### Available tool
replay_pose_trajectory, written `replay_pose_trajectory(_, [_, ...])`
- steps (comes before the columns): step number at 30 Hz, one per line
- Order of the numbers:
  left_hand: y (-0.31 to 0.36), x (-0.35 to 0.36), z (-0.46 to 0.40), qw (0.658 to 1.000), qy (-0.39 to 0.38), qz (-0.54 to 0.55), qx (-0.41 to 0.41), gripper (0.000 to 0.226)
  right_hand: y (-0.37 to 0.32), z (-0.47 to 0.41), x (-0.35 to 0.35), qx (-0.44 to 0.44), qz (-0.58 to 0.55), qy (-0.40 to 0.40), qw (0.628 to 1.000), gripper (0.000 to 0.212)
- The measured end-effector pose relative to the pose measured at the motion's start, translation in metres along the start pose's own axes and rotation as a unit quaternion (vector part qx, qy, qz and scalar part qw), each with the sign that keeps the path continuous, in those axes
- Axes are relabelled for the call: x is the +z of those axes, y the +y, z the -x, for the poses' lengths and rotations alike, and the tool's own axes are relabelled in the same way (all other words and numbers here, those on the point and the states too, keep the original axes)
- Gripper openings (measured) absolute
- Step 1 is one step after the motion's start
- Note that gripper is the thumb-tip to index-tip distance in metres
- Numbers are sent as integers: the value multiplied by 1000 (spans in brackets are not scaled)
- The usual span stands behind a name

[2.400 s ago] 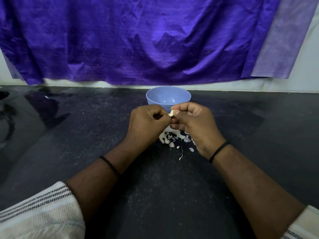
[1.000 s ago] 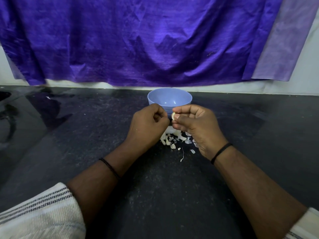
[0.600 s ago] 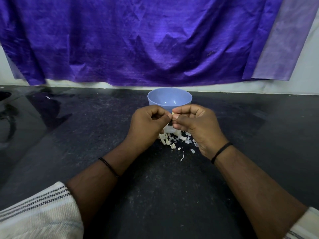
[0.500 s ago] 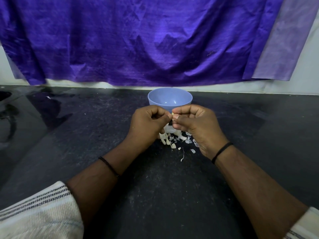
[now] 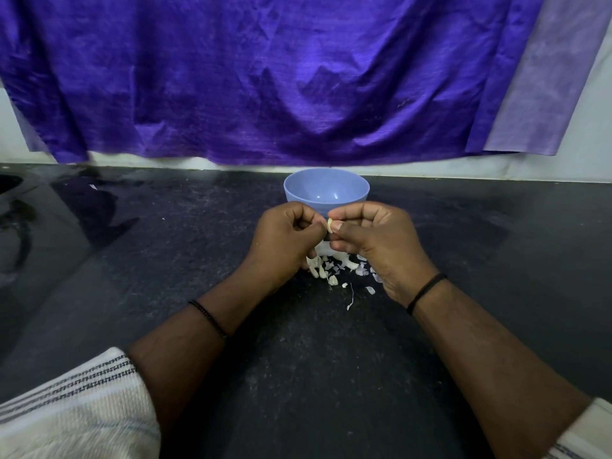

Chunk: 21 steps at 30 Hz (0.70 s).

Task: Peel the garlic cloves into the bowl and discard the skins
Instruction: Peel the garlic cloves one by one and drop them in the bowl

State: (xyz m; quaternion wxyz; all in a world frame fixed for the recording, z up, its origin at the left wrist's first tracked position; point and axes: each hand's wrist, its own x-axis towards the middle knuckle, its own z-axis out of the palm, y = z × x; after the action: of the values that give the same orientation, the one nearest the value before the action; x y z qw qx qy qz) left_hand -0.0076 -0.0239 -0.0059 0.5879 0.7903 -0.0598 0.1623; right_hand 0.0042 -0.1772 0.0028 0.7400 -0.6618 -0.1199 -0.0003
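We hold one garlic clove [image 5: 329, 224] between our two hands, raised above the countertop [image 5: 314, 376] and just in front of the blue bowl [image 5: 326, 191]. Only a small pale sliver of the clove shows between the fingertips; what we can see of it stands roughly upright, its long axis running up and down, though most of it is hidden by the fingers and we cannot tell which end is the tip.

Our right hand [image 5: 377, 240] has its fingers curled in, with thumb and forefinger pinching the clove from the right. Our left hand [image 5: 284, 241] is curled as well, its fingertips meeting the clove from the left, so both hands have hold of the same clove and touch each other at the pinch.

The bowl stands upright on the countertop beyond the hands, its mouth open toward us. The part of its inside that we can see is bare blue plastic with a small glint of light; the near lower part is hidden behind our knuckles.

Below the hands, on the countertop, lies a heap of garlic cloves [image 5: 319, 268] mixed with torn skins [image 5: 362, 271], partly covered by our hands. A few loose flakes and one thin strip of skin [image 5: 351, 299] lie scattered on the near side of the heap.

A purple cloth [image 5: 265, 77] hangs on the wall behind the bowl.
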Motion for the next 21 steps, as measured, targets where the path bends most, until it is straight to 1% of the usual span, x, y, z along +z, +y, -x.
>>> replay_pose_trajectory(6, [1,1,1,1000,-6,-15,-4,15,0,0,2,0,14,-4,1000,14])
replay_pose_trajectory(11, [2,1,1,1000,-15,-18,-14,14,-1,2,2,5,7,-10,1000,14])
replay_pose_trajectory(16, [1,1,0,999,-13,-29,-14,17,-2,1,1,15,-14,8,1000,11])
replay_pose_trajectory(18, [0,1,1,999,-12,-52,-3,19,-2,1,1,22,-29,10,999,10])
replay_pose_trajectory(21, [-3,1,0,994,-4,-108,32,31,-3,1,2,27,-56,11,998,9])
